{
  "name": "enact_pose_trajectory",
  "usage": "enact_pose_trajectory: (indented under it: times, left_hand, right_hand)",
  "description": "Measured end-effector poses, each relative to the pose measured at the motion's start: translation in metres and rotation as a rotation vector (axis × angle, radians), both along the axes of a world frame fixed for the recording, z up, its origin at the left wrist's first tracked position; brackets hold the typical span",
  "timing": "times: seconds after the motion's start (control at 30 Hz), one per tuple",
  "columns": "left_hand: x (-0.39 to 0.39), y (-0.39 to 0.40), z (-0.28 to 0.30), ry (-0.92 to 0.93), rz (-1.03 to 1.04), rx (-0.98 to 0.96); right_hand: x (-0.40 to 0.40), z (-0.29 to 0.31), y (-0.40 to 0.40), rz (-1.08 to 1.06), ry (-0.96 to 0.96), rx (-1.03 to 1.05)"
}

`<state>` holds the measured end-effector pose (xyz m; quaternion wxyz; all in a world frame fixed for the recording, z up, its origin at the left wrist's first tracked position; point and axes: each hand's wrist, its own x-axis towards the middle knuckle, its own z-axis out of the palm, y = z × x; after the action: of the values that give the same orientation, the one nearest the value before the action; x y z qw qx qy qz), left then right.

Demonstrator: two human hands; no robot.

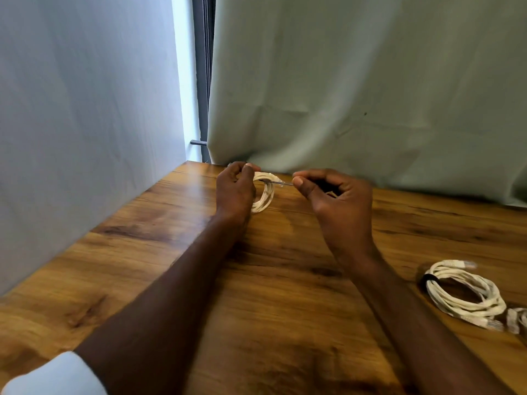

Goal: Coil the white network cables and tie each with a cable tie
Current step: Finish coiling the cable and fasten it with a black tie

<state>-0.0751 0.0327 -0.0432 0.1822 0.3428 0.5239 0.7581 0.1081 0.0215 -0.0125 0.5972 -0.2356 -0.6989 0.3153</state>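
At the far side of the wooden table (285,280), left hand (235,189) gripping a coiled white cable (263,195); right hand (333,201) pinching a thin cable tie (278,182) stretched to the coil. Near right, tied coil (464,292) lying flat.

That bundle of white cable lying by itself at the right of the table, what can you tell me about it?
The coil is white network cable wound into several loose oval loops, lying flat on the wooden table near its right edge. A black tie wraps the strands at the left end. A clear plug juts out at the top, another at the lower right. Neither hand touches it. A bit of more white cable shows just beside it, cut off by the picture's edge.
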Motion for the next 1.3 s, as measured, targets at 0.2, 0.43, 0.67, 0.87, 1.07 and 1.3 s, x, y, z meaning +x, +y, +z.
enact_pose_trajectory:
  times: [0.2, 0.43, 0.67, 0.87, 1.07, 1.3]
  left_hand:
    - [-0.003, -0.003, 0.0, -0.069, -0.042, -0.049]
    - [-0.004, -0.005, 0.0, -0.059, -0.075, -0.044]
    - [0.006, -0.005, -0.001, 0.295, -0.067, -0.054]
    - [0.021, -0.007, -0.004, 0.8, -0.151, -0.095]
    - [0.033, -0.008, -0.003, 0.9, -0.161, -0.064]
    - [0.038, -0.008, -0.002, 0.887, -0.114, -0.031]
  right_hand:
    - [0.01, 0.009, 0.004, 0.107, 0.222, -0.14]
    - [0.017, 0.01, 0.014, 0.154, 0.352, -0.367]
    - [0.015, 0.007, 0.019, 0.402, 0.354, -0.518]
    - [0.015, 0.005, 0.023, 0.296, 0.395, -0.572]
    - [0.017, 0.002, 0.032, 0.305, 0.572, -0.73]
    - [0.018, -0.005, 0.04, 0.432, 0.516, -0.88]
